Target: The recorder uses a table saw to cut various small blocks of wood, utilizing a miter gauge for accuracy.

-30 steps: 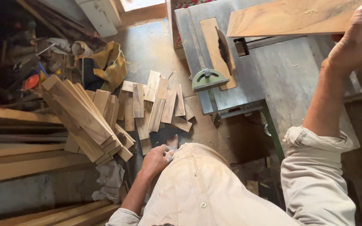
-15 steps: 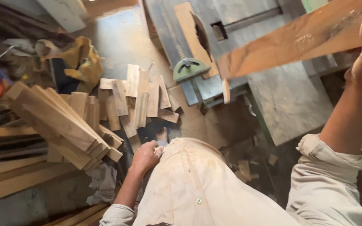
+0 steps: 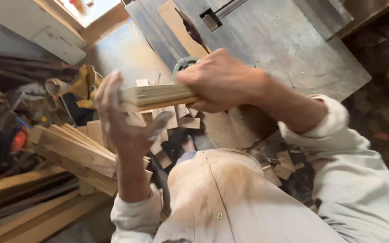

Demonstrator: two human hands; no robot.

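right hand (image 3: 221,81) gripping wood strips (image 3: 156,96), left hand (image 3: 122,117) open

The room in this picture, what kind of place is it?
Most likely a woodworking shop. A metal saw table stands ahead, cut boards are stacked on the floor with offcuts beside them, and the right hand grips a wood strip that the left hand touches.

Single head-worn view, steeply downward, close above hands and workshop floor.
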